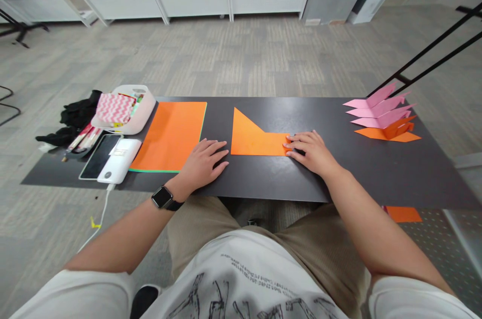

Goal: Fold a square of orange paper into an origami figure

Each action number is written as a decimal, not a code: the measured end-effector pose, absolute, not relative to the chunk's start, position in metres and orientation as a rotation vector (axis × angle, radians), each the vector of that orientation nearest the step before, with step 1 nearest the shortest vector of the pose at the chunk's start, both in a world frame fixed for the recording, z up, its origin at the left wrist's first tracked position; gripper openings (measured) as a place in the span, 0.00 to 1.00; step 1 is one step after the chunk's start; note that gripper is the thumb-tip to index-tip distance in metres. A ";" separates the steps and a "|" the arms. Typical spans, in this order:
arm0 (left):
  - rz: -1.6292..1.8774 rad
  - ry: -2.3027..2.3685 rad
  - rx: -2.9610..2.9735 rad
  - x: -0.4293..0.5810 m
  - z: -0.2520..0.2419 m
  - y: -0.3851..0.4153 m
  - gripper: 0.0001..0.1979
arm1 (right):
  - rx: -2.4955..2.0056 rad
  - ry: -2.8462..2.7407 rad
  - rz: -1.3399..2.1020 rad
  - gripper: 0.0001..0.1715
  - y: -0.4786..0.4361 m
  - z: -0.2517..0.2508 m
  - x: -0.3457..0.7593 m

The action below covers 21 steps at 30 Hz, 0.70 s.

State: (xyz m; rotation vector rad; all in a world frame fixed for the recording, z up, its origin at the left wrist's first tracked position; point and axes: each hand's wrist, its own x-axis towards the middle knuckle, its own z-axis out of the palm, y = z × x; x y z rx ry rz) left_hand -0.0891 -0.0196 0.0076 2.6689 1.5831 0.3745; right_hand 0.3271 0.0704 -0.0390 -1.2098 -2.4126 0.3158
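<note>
A folded sheet of orange paper (253, 139) lies on the dark table, with a tall pointed flap at its left and a narrower strip running right. My right hand (309, 150) has its fingertips and thumb on the right end of this strip, partly covering it. My left hand (206, 162) lies palm down with fingers extended and holds nothing. It rests over the lower right corner of a stack of orange sheets (169, 133) with a green edge, its fingertips a little short of the folded paper.
Several folded paper birds, pink ones (380, 105) and an orange one (395, 130), stand at the far right of the table (376, 173). A white basket (145, 108), a phone (100, 155), a white power bank (119, 161) with a cable and black cloth (81, 110) are at the left.
</note>
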 end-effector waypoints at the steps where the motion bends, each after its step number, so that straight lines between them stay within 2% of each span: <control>1: 0.423 1.589 2.655 -0.087 0.007 -0.018 0.19 | -1.210 -2.412 0.313 0.13 0.071 -0.039 0.327; 5: 0.557 1.608 2.584 -0.062 0.003 -0.013 0.22 | -1.202 -2.417 0.302 0.14 0.071 -0.039 0.327; 10: 0.425 1.429 2.625 0.012 0.000 -0.021 0.30 | -1.197 -2.420 0.261 0.14 0.071 -0.041 0.327; 15: 0.362 1.565 2.607 0.077 0.002 -0.035 0.32 | -1.195 -2.437 0.223 0.13 0.071 -0.044 0.328; 21: 0.305 1.622 2.550 0.086 -0.003 -0.035 0.29 | -1.189 -2.440 0.260 0.13 0.072 -0.042 0.327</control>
